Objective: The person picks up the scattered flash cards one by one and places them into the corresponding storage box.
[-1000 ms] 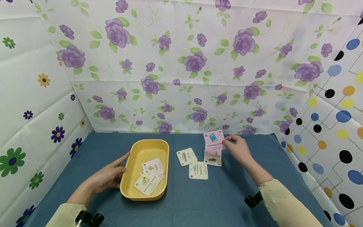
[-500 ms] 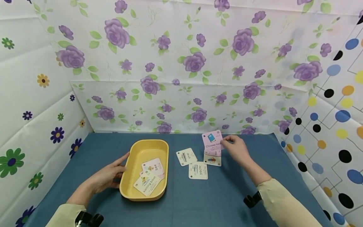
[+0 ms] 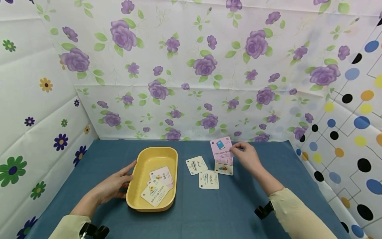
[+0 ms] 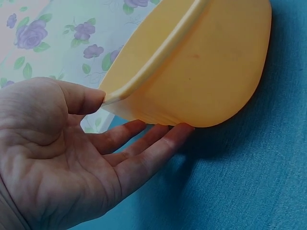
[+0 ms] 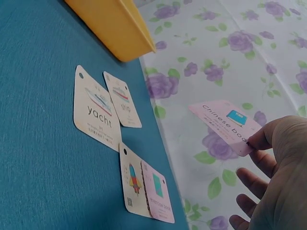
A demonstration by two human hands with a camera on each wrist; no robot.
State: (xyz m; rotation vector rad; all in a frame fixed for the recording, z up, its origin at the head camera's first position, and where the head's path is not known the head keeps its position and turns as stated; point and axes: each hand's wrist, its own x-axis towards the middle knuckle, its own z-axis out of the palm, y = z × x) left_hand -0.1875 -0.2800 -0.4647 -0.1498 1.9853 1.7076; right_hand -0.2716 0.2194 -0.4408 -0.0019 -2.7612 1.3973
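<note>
Between the thumb and index finger of my right hand (image 3: 247,156) is a pink card (image 3: 221,147) printed "Chinese book", raised and tilted. Below it on the table lie a pink "exercise book" card (image 5: 158,194) and a cream rocket card (image 3: 223,168), overlapping. To their left are the "ship" card (image 3: 196,165) and the "yacht" card (image 3: 209,179). My left hand (image 3: 111,186) rests against the left side of a yellow basin (image 3: 156,152), thumb at the rim and extended fingertips on the lower wall. Inside the basin lie a "sailing boat" card (image 3: 155,193) and a "bee" card (image 3: 162,175).
A dark blue cloth (image 3: 206,212) covers the table. At its back edge stands a white curtain with purple roses (image 3: 206,65). Patterned white sheets border the left and right sides. Another pink card edge shows under the cards in the basin.
My right hand has shifted slightly left with the "Chinese book" card, which leans a little more to the left. The left hand, the basin and the lying cards have stayed put.
</note>
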